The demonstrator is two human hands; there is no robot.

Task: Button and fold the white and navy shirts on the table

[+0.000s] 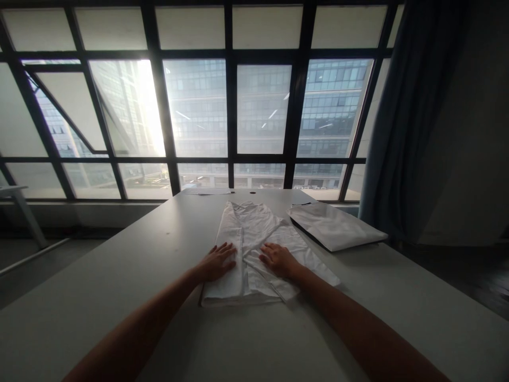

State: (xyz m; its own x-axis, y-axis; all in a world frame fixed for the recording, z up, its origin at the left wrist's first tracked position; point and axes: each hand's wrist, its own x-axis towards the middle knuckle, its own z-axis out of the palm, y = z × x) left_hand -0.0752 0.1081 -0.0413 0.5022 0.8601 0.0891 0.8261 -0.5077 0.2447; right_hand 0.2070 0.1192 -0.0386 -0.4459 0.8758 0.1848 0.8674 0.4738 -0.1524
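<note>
Wide grey bench (119, 297) fills the view, running out to a big grid of windows (262, 109) with a dark curtain (401, 122) past its far right corner. Mid-bench, nearer the far edge, lies the white garment (254, 239), partly folded. Beside it toward the right edge sits a flat pale packet (334, 225), possibly bagged clothing (hard to tell in this backlight). Now the hands: left hand (218, 261) flat, fingers spread, pressing the garment's left fold; right hand (278, 258) flat and open too, on the loose sleeve panel. Neither grips anything. The risk: slick fabric could slide under those palms and skew the fold. No brand, label or writing is readable.
</note>
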